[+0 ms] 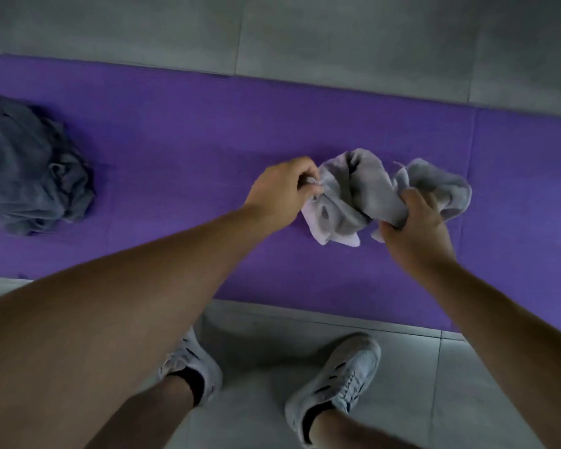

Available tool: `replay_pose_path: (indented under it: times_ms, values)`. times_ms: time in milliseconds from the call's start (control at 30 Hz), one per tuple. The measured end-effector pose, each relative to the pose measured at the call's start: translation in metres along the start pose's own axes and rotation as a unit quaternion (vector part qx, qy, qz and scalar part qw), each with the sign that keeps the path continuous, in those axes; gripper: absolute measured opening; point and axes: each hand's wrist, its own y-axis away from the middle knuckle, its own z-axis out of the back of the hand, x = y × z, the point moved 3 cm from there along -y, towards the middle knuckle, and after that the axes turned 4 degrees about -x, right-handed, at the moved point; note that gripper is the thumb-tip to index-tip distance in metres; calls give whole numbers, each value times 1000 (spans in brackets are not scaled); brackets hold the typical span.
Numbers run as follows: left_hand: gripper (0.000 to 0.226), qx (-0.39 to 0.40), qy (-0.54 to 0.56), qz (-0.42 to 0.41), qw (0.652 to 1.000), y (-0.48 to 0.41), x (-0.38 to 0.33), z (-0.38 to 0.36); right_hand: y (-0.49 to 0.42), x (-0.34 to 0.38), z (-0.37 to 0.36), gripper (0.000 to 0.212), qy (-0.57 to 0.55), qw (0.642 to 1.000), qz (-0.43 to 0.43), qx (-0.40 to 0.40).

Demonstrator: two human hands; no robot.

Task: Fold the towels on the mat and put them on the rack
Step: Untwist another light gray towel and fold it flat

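Bare forearms reach down past pale grey mesh trainers (337, 377) on smooth grey floor tiles (337, 27). Left hand (282, 192) grip pinches an edge of the crumpled light grey terry towel (353, 196); right hand (415, 228) grip clenches another fold, over the ribbed purple foam mat (208, 124), mid-span. Dark blue-grey towel heap (30, 170) lies at the mat's left end.

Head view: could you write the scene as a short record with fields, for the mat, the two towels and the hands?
mat: purple, lying on grey floor tiles
light grey towel: crumpled, not folded, held over the mat
left hand: grips the left end of this towel
right hand: grips its right part
dark grey towel: crumpled heap on the mat, far left, untouched
task state: neither towel is folded yet
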Motion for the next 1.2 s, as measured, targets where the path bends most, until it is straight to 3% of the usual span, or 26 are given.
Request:
replay_pose_path:
  times_ms: [100, 200, 267, 333, 467, 567, 667, 800, 900, 1033, 1133, 1200]
  values:
    - [15, 49, -68, 11, 996, -26, 47, -47, -26, -34, -49, 64, 119, 989, -6, 91]
    - [57, 122, -114, 18, 986, -33, 93, -70, -47, -31, -78, 69, 317, 943, 47, 93]
    - [91, 122, -145, 20, 982, -33, 119, -68, -57, -11, -92, 59, 320, 932, 155, 74]
    - [107, 110, -133, 44, 984, -33, 141, -61, -66, 15, -103, 47, 254, 926, 255, 112]
    - [57, 146, -93, 105, 979, -36, 172, -54, -92, 47, -132, 49, 157, 897, 354, 213]
    - [46, 134, -49, 120, 982, -32, 180, -57, -110, 53, -144, 46, 181, 871, 368, 271]
    - [34, 120, -8, 146, 982, -20, 186, -68, -117, 46, -141, 28, 195, 862, 326, 336]
    - [6, 86, 27, 128, 988, -7, 176, -73, -124, 39, -127, 26, 182, 878, 293, 332]
    - [6, 31, 130, 128, 983, -12, 157, -56, -126, 44, -115, 35, 160, 889, 283, 321]
    - [12, -8, 242, 47, 969, -26, 117, -11, -120, 77, -92, 53, 103, 905, 290, 294]
    - [6, -5, 250, -3, 968, -28, 89, 15, -112, 108, -69, 25, 61, 910, 331, 243]
    - [8, -10, 245, -28, 969, -24, 78, 30, -109, 121, -57, 18, 21, 921, 316, 225]
